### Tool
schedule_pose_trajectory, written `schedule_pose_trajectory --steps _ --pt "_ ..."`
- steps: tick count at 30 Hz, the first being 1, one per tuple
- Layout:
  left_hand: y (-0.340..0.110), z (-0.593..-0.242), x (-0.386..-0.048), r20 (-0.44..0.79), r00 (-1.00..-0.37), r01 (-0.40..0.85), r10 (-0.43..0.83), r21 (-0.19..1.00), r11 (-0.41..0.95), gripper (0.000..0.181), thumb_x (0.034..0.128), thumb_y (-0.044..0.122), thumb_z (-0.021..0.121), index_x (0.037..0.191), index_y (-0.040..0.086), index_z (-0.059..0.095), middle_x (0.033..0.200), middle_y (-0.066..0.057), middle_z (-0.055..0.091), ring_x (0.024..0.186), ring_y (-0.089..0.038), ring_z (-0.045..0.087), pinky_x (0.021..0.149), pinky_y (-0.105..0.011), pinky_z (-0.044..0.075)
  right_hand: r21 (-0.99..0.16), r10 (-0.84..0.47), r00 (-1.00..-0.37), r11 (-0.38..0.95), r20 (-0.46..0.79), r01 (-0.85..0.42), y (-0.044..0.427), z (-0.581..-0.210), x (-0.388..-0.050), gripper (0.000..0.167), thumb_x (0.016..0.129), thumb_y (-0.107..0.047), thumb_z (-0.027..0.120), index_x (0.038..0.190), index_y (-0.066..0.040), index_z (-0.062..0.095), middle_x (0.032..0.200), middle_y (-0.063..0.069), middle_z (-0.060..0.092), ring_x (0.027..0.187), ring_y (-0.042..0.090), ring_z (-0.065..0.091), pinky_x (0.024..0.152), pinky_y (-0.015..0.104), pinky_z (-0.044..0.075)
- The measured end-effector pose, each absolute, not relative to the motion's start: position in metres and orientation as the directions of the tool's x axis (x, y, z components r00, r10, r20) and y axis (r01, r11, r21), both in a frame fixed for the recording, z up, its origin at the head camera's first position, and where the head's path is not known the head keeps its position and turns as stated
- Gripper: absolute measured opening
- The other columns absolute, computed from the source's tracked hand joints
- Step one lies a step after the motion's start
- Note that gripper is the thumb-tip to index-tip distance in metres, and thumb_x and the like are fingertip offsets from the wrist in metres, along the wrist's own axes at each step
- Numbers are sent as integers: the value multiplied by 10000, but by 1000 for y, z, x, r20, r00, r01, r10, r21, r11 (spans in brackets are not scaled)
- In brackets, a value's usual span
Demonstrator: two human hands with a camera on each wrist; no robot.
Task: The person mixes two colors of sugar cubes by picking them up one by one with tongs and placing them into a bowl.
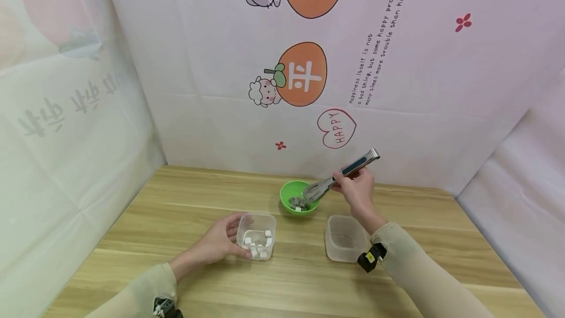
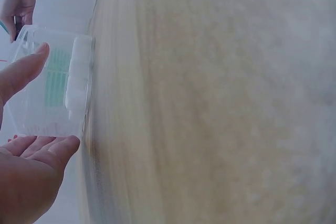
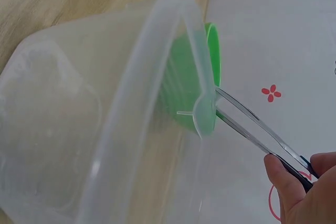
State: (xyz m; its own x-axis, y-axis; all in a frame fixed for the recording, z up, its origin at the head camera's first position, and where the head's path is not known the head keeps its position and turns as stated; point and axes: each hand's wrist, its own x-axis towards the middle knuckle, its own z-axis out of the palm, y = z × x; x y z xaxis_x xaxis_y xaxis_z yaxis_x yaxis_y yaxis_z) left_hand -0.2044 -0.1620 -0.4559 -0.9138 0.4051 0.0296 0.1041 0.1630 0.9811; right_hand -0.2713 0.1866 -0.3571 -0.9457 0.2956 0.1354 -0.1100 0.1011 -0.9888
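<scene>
My left hand [image 1: 218,239] holds a small clear plastic container [image 1: 257,224] on the table, thumb at the near side and fingers round the far side. Several white cubes [image 1: 260,249] lie on its bottom. In the left wrist view the thumb and fingers stand on two sides of the container [image 2: 37,95]. With my right hand [image 1: 358,191] I grip metal tongs [image 1: 355,165] that have dark handle inserts. The tongs' tips reach down into a green bowl [image 1: 287,191]. Inside the bowl are grey pieces [image 1: 296,202] and at least one white cube; whether the tips pinch anything cannot be told.
A second clear container [image 1: 337,242] stands under my right forearm and fills much of the right wrist view. The wooden table [image 1: 291,283] meets a white printed cloth [image 1: 212,131] behind the bowl. More cloth hangs at both sides.
</scene>
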Motion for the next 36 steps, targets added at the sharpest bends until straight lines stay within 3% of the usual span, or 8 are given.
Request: schedule_pose_trajectory --steps 5,16,23,27,36 --pt "-161 -456 -204 26 -914 102 406 980 169 1075 691 -1 963 1564 -104 345 1551 -297 464 1415 -464 474 1148 -404 465 -986 312 -941 135 133 -95 188 -361 -273 270 962 -3 729 1169 103 591 995 154 621 700 172 739 780 383 670" --pt "-161 -456 -203 31 -911 105 410 982 159 1050 693 -13 959 1555 -100 366 1543 -293 475 1415 -464 473 1146 -381 466 -973 293 -934 164 205 -162 187 -357 -263 250 960 -14 752 1133 63 587 990 158 639 763 169 721 766 363 675" --pt "-161 -455 -203 31 -915 107 401 980 170 1058 684 -12 963 1553 -102 367 1545 -296 473 1416 -467 471 1147 -399 466 -919 137 -912 145 387 -368 159 -340 -237 202 921 96 744 1066 101 604 943 215 656 779 212 713 742 371 678" --pt "-162 -455 -203 32 -912 108 408 980 165 1056 689 -12 961 1553 -106 363 1543 -299 474 1416 -470 469 1140 -378 471 -867 24 -882 194 471 -458 137 -336 -222 213 889 105 768 1053 51 644 906 185 696 755 229 704 694 337 671" --pt "-162 -457 -205 46 -901 119 431 982 144 1008 703 -24 949 1544 -83 396 1513 -293 507 1391 -456 505 1140 -392 479 -815 -216 -836 200 505 -544 100 -349 -202 226 881 55 804 1046 -41 684 915 102 729 802 227 720 678 383 679"
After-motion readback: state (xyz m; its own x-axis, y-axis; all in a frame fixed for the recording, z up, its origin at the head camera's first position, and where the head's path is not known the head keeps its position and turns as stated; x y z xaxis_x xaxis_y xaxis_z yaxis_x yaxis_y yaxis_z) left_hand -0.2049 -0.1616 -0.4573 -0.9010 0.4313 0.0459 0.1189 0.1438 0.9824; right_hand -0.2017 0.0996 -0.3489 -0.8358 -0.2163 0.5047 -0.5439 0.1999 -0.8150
